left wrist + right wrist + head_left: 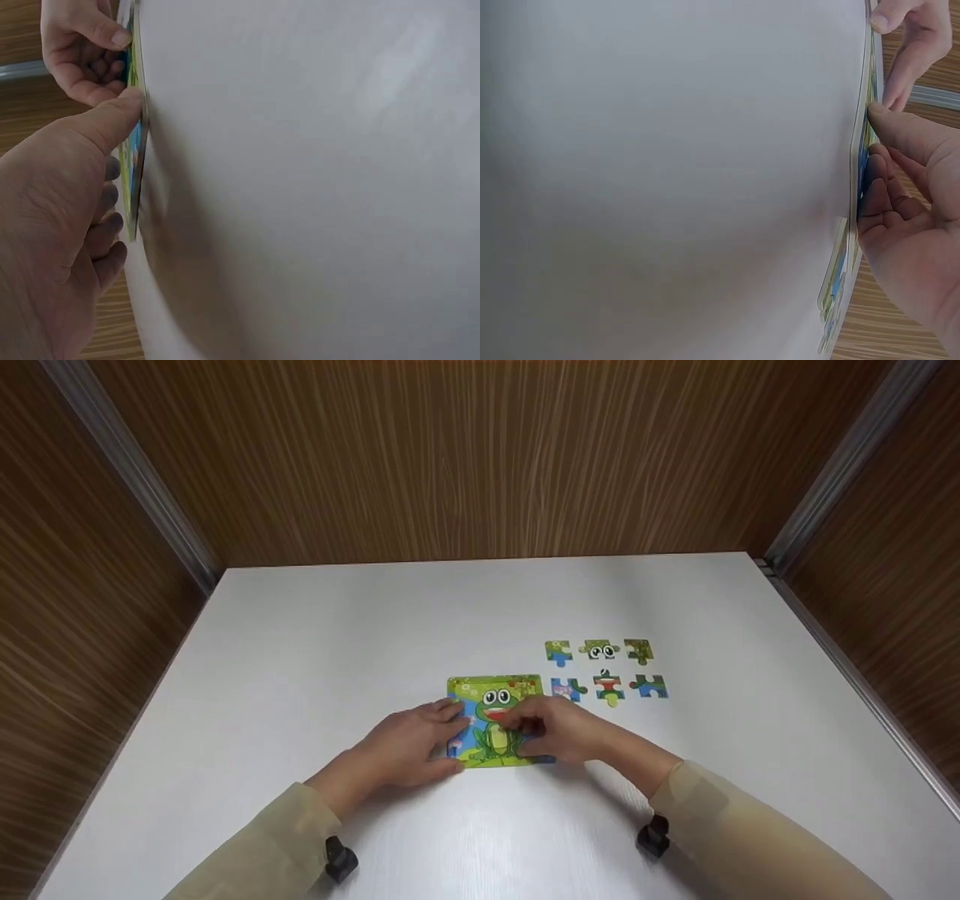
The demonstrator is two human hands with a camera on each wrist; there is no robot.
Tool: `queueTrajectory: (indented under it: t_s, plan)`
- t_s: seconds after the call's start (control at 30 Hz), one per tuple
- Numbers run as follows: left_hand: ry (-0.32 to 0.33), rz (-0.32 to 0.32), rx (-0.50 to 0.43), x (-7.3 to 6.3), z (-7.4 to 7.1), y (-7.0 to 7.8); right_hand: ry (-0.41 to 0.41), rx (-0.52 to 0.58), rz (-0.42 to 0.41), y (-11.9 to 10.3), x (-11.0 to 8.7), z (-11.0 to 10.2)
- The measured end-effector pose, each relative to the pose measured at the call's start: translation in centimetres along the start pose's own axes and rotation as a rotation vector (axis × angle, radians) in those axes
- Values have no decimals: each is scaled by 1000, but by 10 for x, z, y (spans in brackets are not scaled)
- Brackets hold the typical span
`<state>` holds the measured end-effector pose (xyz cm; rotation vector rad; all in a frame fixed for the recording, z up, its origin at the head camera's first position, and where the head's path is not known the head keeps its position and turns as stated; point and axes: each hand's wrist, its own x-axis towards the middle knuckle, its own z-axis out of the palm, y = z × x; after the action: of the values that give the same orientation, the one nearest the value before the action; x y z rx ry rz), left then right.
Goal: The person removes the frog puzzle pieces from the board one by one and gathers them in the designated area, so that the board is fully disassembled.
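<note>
A square frog puzzle board (pixel 495 759) lies on the white table. My left hand (pixel 416 742) rests along its left side, fingertips over the edge and thumb at the lower left corner. In the left wrist view, the left thumb (pixel 112 116) presses at the board's near edge. My right hand (pixel 566 729) is over the right part of the board, with curled fingers at the frog's body and the thumb lower down. The right thumb (pixel 904 127) touches the board in the right wrist view. I cannot tell whether a piece is between the right fingertips.
Several loose puzzle pieces lie in two rows right of the board, among them a piece with eyes (pixel 600 650) and one with a red mouth (pixel 608 687). Wood-grain panels (pixel 480 457) enclose the white table (pixel 300 645) at the back and sides.
</note>
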<state>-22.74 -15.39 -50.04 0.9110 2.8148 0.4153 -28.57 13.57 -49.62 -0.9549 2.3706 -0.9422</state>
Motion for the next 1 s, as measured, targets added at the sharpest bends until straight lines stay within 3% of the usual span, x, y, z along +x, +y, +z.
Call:
queueTrajectory:
  t_s: [0.13, 0.53, 1.0]
  plan:
    - [2, 56, 12, 0, 1, 5, -10, -17, -11, 1, -1, -1]
    - [55, 126, 72, -5, 12, 4, -20, -15, -38, 3, -1, -1]
    - [73, 131, 88, -4, 14, 4, -10, -78, -15, 1, -1, 0]
